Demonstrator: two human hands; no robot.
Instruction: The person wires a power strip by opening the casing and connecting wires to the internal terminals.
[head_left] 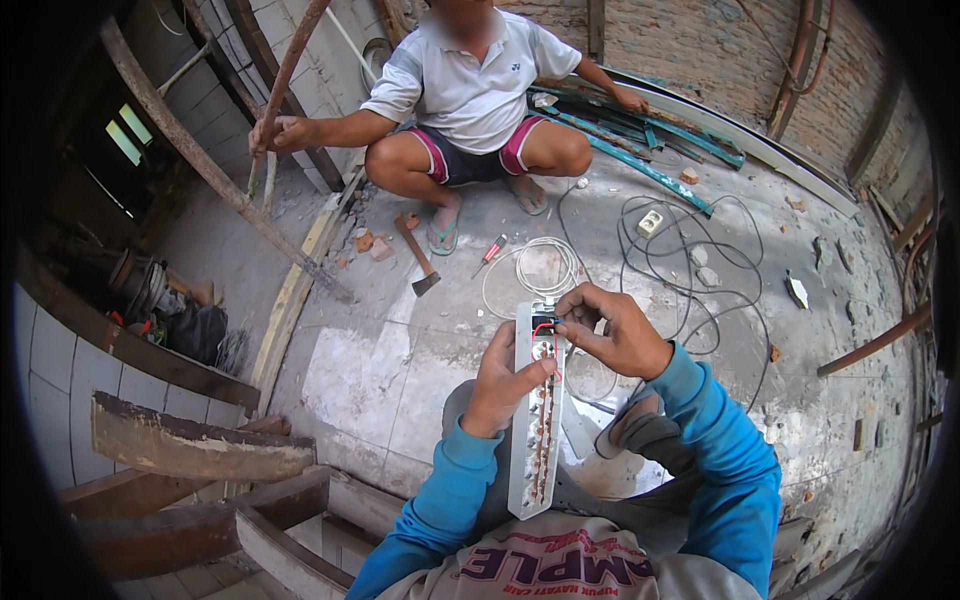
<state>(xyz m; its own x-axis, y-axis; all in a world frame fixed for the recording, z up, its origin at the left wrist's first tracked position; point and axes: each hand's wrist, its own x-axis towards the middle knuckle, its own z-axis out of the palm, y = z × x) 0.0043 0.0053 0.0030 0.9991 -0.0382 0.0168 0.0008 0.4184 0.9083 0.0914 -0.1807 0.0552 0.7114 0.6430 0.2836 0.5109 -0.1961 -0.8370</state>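
An opened power strip (530, 470), a long white housing with copper contact strips down its middle, lies lengthwise over my lap. My left hand (500, 388) grips it by the left side, thumb across the top. At its far end is a black part (543, 326) with a thin red wire (536, 350) looping from it. My right hand (622, 335) is closed in a pinch at that end; a small dark bit shows at its fingertips, too small to name. A coiled white cable (540, 262) lies just beyond the strip.
Across from me another person (470, 90) squats, one hand on a wooden pole (290, 70). A hatchet (415, 255), a red screwdriver (490, 252) and a black cable (765, 330) with a white socket (650, 222) lie between us. Teal metal pieces (640, 175) lie behind; timber (190, 445) stands left.
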